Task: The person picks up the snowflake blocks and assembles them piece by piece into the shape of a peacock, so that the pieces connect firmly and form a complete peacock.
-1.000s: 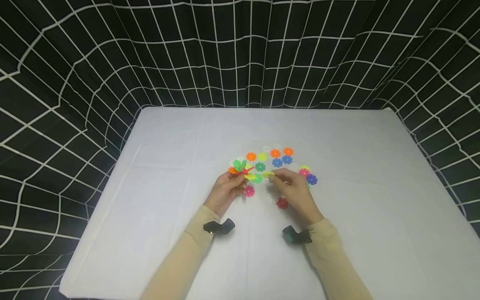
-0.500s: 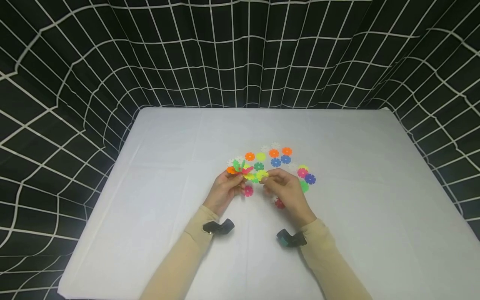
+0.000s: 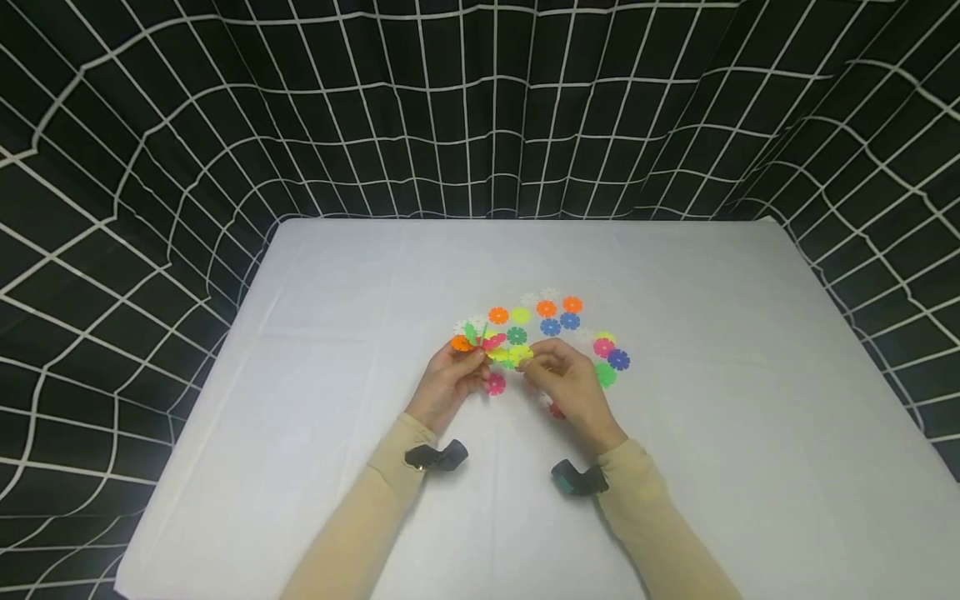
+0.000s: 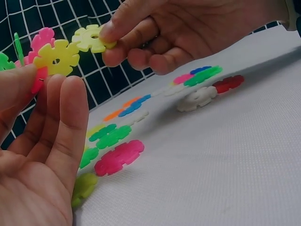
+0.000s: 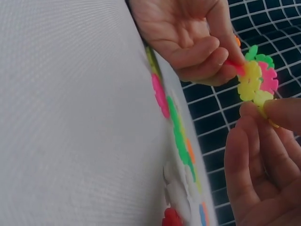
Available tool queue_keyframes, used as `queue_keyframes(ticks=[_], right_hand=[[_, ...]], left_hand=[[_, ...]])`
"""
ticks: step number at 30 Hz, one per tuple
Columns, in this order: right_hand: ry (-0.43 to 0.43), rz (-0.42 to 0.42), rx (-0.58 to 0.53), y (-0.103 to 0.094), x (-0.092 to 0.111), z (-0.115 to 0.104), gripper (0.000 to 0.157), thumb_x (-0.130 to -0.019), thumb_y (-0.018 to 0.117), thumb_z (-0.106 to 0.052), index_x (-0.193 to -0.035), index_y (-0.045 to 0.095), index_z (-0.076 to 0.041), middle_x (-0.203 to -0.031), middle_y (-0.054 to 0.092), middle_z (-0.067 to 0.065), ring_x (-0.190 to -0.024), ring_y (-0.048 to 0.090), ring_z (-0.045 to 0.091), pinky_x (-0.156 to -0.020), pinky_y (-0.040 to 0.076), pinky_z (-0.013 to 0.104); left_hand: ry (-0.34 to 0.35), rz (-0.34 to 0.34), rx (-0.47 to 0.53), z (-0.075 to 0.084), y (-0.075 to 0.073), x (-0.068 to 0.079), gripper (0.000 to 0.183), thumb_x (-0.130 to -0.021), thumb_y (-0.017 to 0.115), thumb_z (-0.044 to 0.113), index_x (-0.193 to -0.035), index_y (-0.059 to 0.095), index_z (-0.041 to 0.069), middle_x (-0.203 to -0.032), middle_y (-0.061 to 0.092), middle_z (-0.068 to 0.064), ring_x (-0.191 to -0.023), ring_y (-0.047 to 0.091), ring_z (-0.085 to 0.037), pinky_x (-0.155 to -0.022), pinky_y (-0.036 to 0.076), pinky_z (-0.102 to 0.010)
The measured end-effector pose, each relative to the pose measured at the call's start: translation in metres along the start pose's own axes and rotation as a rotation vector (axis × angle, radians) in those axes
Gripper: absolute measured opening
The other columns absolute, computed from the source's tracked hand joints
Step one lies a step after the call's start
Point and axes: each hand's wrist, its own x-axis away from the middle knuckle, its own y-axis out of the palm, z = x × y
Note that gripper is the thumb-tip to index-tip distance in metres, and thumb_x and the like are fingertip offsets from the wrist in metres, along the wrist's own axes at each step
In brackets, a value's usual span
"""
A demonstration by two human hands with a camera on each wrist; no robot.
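My left hand (image 3: 446, 382) pinches a joined cluster of notched plastic snowflake discs; its pink disc (image 3: 493, 342), green disc (image 3: 470, 333) and orange disc (image 3: 462, 342) show in the head view. In the left wrist view a yellow disc (image 4: 59, 57) of that cluster faces my right hand (image 3: 573, 387). Between its thumb and forefinger the right hand pinches another yellow snowflake disc (image 4: 88, 38). The two yellow discs meet at their edges; whether their notches are engaged I cannot tell. Both hands are raised above the table.
Loose snowflake discs lie on the white table (image 3: 360, 292) beyond and between the hands. Among them are a blue disc (image 3: 551, 327), a dark green disc (image 3: 517, 335), a pink disc (image 3: 495, 383) and a purple disc (image 3: 618, 359). A black gridded curtain (image 3: 480, 108) surrounds the table.
My right hand has moved left and brought its yellow disc up against the cluster. A green disc on the table at the right has come into fuller view. My left hand has stayed nearly still.
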Motion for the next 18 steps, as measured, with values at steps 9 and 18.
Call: queue_keyframes(ticks=[9, 18], right_hand=[[-0.009, -0.011, 0.044, 0.0027, -0.001, 0.0025, 0.023, -0.096, 0.067, -0.021, -0.115, 0.064, -0.009, -0.107, 0.078, 0.008, -0.101, 0.069, 0.021, -0.09, 0.054, 0.03], [0.005, -0.006, 0.06, 0.0023, 0.0003, 0.0004, 0.025, -0.096, 0.068, -0.025, -0.115, 0.064, -0.009, -0.108, 0.077, 0.01, -0.098, 0.066, 0.021, -0.083, 0.053, 0.029]], left_hand=[[0.004, -0.005, 0.025, 0.0008, -0.0007, -0.0006, 0.015, -0.102, 0.052, 0.002, -0.099, 0.057, 0.016, -0.091, 0.068, 0.002, -0.075, 0.062, -0.011, -0.069, 0.056, -0.022], [0.006, -0.003, 0.019, 0.001, -0.0005, -0.0004, 0.016, -0.102, 0.052, 0.002, -0.098, 0.058, 0.016, -0.09, 0.068, 0.003, -0.075, 0.062, -0.01, -0.07, 0.056, -0.021]])
